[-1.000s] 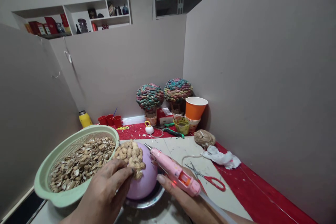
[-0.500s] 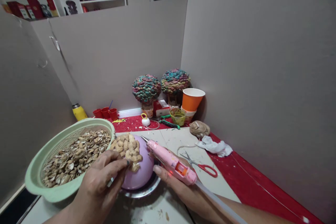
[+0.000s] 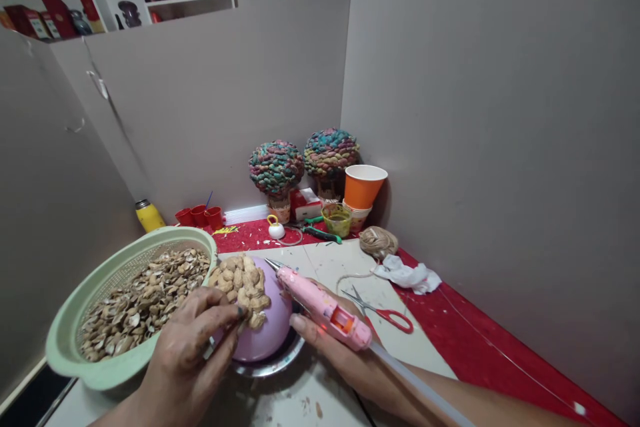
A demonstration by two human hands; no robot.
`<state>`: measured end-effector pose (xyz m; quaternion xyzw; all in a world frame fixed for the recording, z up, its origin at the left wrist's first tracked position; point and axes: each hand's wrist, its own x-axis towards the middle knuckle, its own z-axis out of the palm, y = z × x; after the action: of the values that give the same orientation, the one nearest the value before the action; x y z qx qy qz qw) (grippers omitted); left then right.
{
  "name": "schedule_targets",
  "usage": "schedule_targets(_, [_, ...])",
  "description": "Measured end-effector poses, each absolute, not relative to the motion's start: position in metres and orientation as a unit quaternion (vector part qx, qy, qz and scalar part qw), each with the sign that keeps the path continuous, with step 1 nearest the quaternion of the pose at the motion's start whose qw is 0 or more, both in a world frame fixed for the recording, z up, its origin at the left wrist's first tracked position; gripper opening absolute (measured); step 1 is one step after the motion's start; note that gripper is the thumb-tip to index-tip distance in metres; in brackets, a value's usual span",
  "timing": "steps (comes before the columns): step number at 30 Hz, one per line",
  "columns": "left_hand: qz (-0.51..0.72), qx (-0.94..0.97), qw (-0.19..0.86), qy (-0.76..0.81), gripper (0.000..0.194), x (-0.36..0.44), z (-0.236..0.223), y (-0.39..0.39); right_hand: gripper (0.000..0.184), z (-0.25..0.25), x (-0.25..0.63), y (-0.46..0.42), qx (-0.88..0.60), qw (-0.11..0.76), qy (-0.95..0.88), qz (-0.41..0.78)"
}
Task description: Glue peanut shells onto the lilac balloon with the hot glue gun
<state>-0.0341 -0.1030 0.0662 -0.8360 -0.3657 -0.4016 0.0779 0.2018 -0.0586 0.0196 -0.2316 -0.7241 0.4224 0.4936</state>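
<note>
A lilac balloon point(image 3: 277, 328) rests on a shiny metal bowl point(image 3: 277, 368) in front of me. Peanut shells point(image 3: 243, 283) cover its upper left side in a patch. My left hand point(image 3: 193, 333) is closed in a pinch at the patch's lower edge, with thumb and forefinger on the end of a peanut shell point(image 3: 257, 320). Wrapped in my right hand point(image 3: 325, 340) is a pink hot glue gun point(image 3: 320, 303), a long glue stick point(image 3: 415, 380) trailing from its back. Its metal nozzle points up and left, beside the balloon's top. My right thumb is close to the balloon's right side.
On the left stands a green colander point(image 3: 133, 377) of shells. Scissors point(image 3: 393, 319), crumpled tissue point(image 3: 410, 275) and a twine ball point(image 3: 379, 241) lie on the right. Behind are two colourful shell-covered trees point(image 3: 277, 168), orange paper cups point(image 3: 366, 188), green-handled pliers point(image 3: 325, 235), red cups point(image 3: 199, 215) and a yellow bottle point(image 3: 150, 217).
The view has shifted very slightly. Both hands, the glue gun and the balloon keep nearly the same places relative to each other.
</note>
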Motion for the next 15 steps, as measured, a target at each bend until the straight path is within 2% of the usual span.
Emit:
schedule_targets(10, [-0.387, -0.821, 0.135, -0.397, 0.023, -0.0343, 0.0685, -0.1039, 0.048, 0.0162, 0.1988, -0.0597, -0.248, 0.497, -0.699, 0.451])
schedule_targets(15, [-0.398, -0.817, 0.154, -0.388, 0.020, -0.0342, 0.0688, -0.1023, 0.044, 0.0183, 0.1932, -0.0616, -0.262, 0.534, -0.669, 0.445])
